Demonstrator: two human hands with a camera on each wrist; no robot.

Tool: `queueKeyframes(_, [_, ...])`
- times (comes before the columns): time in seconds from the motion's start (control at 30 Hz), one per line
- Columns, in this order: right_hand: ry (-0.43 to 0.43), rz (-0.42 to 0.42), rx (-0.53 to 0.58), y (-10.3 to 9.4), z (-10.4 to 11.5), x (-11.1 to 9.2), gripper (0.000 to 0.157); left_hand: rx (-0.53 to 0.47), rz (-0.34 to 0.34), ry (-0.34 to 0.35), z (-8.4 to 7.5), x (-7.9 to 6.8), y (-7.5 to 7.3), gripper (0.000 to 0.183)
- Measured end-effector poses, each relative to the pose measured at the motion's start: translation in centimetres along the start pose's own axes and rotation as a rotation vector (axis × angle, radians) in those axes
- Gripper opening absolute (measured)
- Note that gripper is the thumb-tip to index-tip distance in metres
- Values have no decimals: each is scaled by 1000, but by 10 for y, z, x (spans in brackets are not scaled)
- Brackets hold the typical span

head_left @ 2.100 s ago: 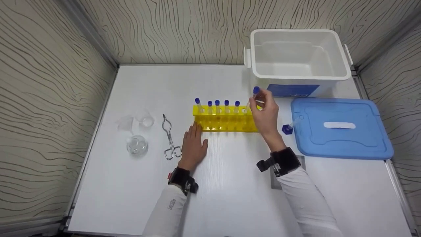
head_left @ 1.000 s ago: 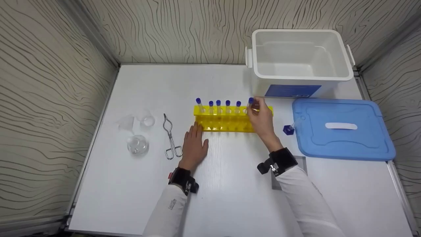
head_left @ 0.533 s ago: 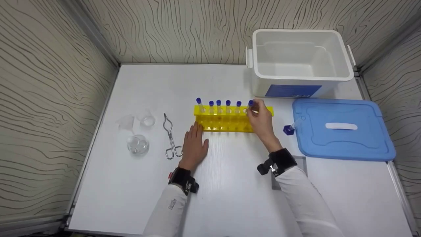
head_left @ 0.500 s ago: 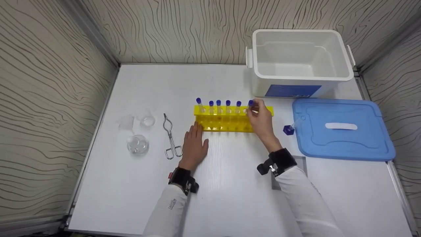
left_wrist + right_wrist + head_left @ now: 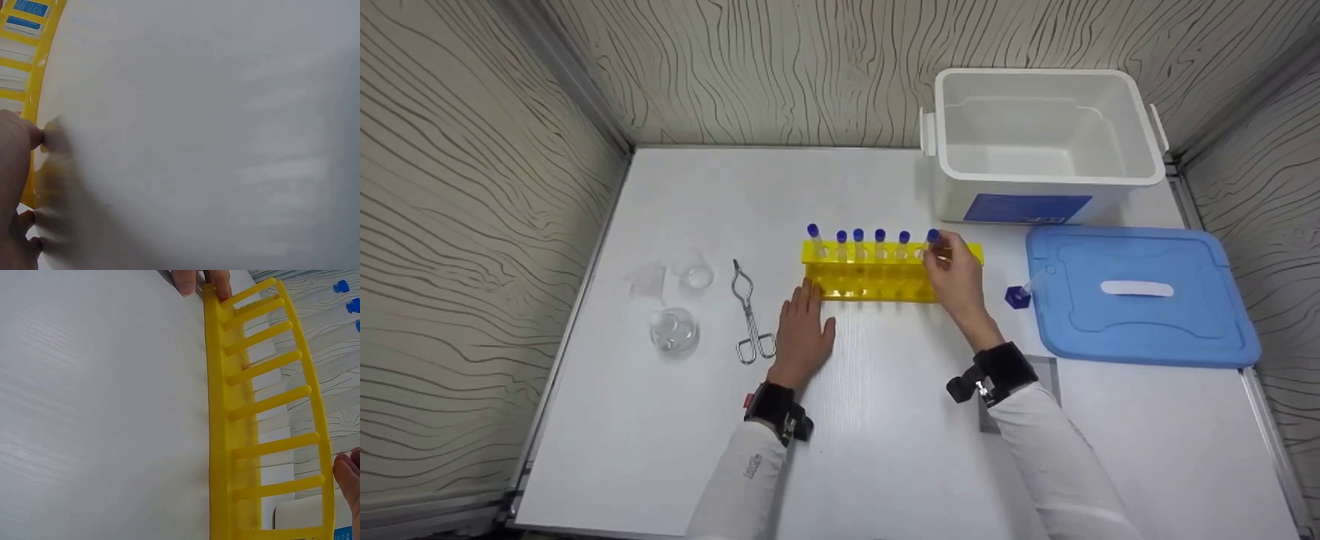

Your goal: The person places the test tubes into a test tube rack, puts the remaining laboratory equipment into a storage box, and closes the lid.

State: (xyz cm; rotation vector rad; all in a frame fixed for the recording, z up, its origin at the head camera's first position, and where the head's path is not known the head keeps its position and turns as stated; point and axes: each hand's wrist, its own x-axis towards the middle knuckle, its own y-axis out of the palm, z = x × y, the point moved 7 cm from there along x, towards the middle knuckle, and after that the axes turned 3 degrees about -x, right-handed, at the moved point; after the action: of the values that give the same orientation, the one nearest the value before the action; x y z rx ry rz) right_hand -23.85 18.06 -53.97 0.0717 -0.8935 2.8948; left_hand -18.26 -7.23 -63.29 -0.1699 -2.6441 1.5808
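left hand (image 5: 802, 330) lies flat, steadying the yellow plastic rack (image 5: 877, 281); right hand (image 5: 956, 274) pinches a blue-capped clear tube (image 5: 932, 241) seated upright in it.

Rack (image 5: 885, 274) was yellow; tube caps (image 5: 880, 235) blue; lid (image 5: 1140, 296) light blue; bin (image 5: 1046, 172) white; counter (image 5: 885, 420) white; walls (image 5: 472, 225) beige, dark wavy lines.

On the table (image 5: 885, 420) the test tube rack (image 5: 885, 271) stood in the middle with six tubes in it. Left of it lay the tongs (image 5: 750, 311), further left the flask (image 5: 673, 330) and beaker (image 5: 694, 271). Behind the rack to the right stood the box (image 5: 1046, 142), and before the box lay its lid (image 5: 1140, 296).
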Motion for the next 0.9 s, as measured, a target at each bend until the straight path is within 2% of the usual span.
queueKeyframes(0.47, [-3, -48, 20, -10, -4, -7, 28, -21, 3, -2, -1, -1, -1, 64])
queueKeyframes(0.9, [-72, -194, 53, -35, -9, -22, 23, 0, 2, 6, 1, 0, 1, 65])
